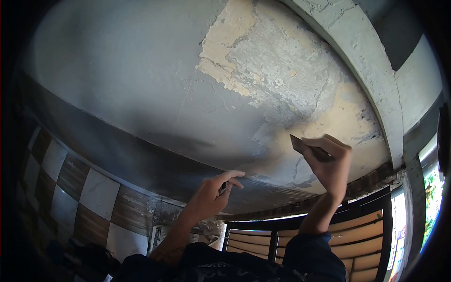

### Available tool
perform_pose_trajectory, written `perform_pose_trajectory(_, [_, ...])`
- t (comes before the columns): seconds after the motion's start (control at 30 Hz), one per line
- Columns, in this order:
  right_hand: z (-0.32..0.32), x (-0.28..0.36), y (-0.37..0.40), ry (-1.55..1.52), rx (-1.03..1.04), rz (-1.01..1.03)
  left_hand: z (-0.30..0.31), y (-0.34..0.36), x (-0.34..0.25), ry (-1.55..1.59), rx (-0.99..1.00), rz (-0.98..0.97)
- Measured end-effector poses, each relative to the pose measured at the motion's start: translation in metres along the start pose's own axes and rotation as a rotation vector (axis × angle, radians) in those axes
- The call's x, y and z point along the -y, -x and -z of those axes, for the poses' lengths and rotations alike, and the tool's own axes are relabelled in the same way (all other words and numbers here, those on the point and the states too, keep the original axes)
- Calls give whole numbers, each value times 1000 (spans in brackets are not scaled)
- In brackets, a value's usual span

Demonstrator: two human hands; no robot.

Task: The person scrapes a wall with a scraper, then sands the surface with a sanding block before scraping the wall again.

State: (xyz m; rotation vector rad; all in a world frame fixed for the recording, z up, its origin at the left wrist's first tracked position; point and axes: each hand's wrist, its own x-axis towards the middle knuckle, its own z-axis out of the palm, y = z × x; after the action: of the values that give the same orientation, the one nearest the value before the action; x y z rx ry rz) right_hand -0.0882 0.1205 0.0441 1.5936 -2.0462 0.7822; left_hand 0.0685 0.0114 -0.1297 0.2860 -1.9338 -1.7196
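Note:
My right hand [332, 164] is raised close to the wall, its fingers closed around a scraper [297, 144] whose flat blade points up and left. Near the blade lies a large patch of peeled paint [286, 66], where cream and pale grey layers show beside the grey paint [141, 61]. Lower and to the left, my left hand [211, 196] has its index finger stretched out along the wall's lower edge. Its other fingers curl around a small dark object [223, 188], mostly hidden, whose kind I cannot tell.
A pale beam [361, 51] curves along the right side of the wall. Brown and white checked tiles [96, 195] cover the lower left. Below my arms stands a black barred gate [274, 244] with tan panels. Bright daylight enters at the far right.

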Motion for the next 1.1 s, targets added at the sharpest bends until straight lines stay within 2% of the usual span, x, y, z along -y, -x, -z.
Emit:
perform_pose_trajectory(0.07, [-7,-2,4,10,-17,-40,0,-3,-2,13,4,14])
perform_pose_trajectory(0.13, [-36,-25,7,155,178,139,-3,-1,-5,24,18,35])
perform_pose_trajectory(0.17, [-38,-26,11,180,198,128,-3,0,-8,-13,39,0])
perform_pose_trajectory(0.2, [-33,-20,10,178,187,143,-1,-3,-10,-52,46,-45])
perform_pose_trajectory(0.27, [-20,-4,16,-4,-23,-45,-3,-4,-3,-33,32,-26])
perform_pose_trajectory(0.3, [-28,-5,13,4,-46,-12,-4,-3,0,-14,30,-2])
perform_pose_trajectory(0.33, [-39,-20,9,56,95,56,-6,-1,-1,-18,37,9])
perform_pose_trajectory(0.4, [-40,-19,13,164,174,93,-7,-4,-2,-58,29,-26])
perform_pose_trajectory(0.43, [-36,-14,12,162,171,103,-6,-5,-2,-61,20,-31])
perform_pose_trajectory(0.5, [-25,-4,16,54,6,-40,-5,-2,0,-41,42,-13])
perform_pose_trajectory(0.53, [-29,-8,15,49,0,-55,-4,-2,-2,-50,54,-7])
perform_pose_trajectory(0.6, [-39,-18,12,119,163,63,-3,-2,-9,-73,32,39])
perform_pose_trajectory(0.67, [-24,-8,15,183,130,67,-2,-1,-7,-56,29,44])
perform_pose_trajectory(0.73, [-17,-5,16,79,10,39,-2,-1,-7,-44,33,61])
perform_pose_trajectory(0.8, [-33,-25,13,106,137,66,-5,-2,-11,-30,29,79])
perform_pose_trajectory(1.0, [-28,-24,18,149,95,66,-8,-3,-21,-46,55,110])
perform_pose_trajectory(1.07, [-30,-28,18,115,132,131,-8,-2,-23,-59,74,104])
perform_pose_trajectory(1.1, [-24,-24,20,37,81,101,-9,-2,-24,-55,80,105])
